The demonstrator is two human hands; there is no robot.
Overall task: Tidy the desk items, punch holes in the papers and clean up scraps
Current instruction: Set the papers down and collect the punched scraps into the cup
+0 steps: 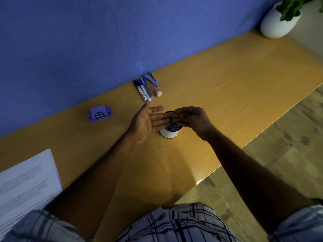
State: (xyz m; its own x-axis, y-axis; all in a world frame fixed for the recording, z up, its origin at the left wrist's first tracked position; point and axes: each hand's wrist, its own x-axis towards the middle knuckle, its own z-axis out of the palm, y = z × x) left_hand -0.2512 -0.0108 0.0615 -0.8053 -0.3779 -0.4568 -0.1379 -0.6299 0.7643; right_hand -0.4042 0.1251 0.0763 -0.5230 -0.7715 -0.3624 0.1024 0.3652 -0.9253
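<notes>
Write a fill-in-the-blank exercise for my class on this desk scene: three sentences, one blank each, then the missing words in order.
1. Both hands, the left hand and the right hand, are held above a small white ____ with paper scraps inside.
2. The hole punch lies on the wooden desk close to the ____ wall.
3. The markers lie between the hole punch and the white pot, which holds a green ____.

Missing words: cup; blue; plant

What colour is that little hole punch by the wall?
The hole punch looks purple-blue, seen in the head view, though the dim bluish light may tint it.
</notes>
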